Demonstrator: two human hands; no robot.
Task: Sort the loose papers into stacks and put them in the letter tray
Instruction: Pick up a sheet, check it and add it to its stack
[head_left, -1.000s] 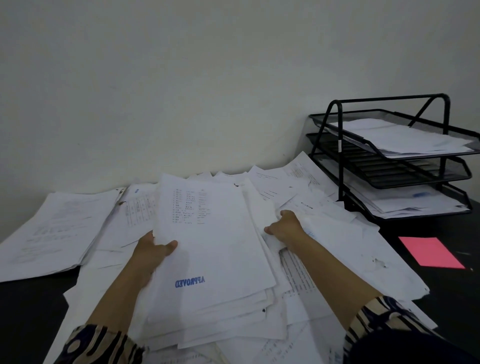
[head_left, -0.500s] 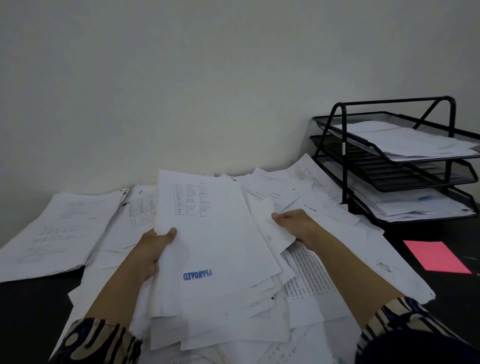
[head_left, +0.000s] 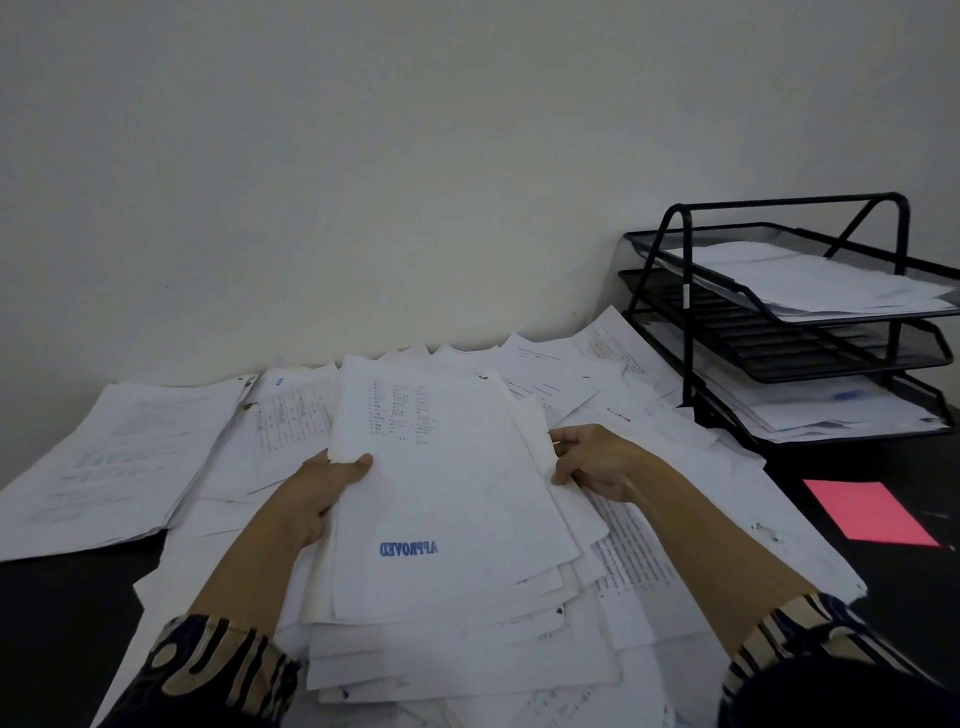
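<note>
A thick bundle of white papers (head_left: 447, 499) lies tilted before me, its top sheet stamped with a blue upside-down "APPROVED". My left hand (head_left: 317, 488) grips the bundle's left edge, thumb on top. My right hand (head_left: 597, 460) holds its right edge with curled fingers. Beneath and around the bundle spread several loose sheets (head_left: 654, 525). The black three-tier letter tray (head_left: 685, 312) stands at the right; its top and bottom tiers hold paper, the middle tier looks bare.
A separate stack of printed pages (head_left: 114, 457) lies at the far left on the dark table (head_left: 62, 623). A pink sheet (head_left: 867, 512) rests in front of the tray. The pale wall runs right behind the papers.
My right hand has slid back toward me along the bundle's right edge. The bundle has been drawn together and sits squarer between both hands.
</note>
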